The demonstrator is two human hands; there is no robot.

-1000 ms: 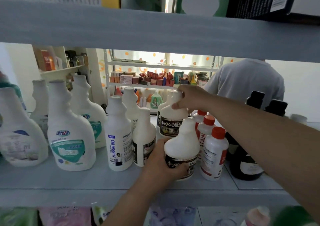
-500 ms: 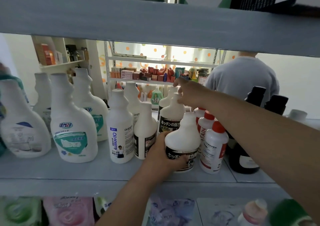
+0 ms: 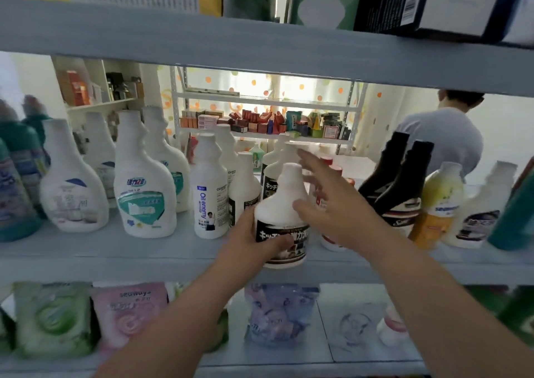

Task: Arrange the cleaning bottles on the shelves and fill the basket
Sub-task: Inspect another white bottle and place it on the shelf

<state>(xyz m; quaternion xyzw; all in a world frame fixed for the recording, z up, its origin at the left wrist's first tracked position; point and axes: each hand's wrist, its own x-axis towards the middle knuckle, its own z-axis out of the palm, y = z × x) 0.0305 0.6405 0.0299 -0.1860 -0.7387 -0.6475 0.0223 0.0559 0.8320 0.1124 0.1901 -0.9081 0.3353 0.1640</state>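
Cleaning bottle with the black label stands at the near edge of the shelf, my left grip curled round its body. My right grip has let go of the twin bottle farther back, fingers now spread, so that one seems placed

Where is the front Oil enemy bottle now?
Head view, middle shelf, left of centre: the front Oil enemy bottle stands between the teal-labelled bottle and the black-labelled bottle the left hand grips.
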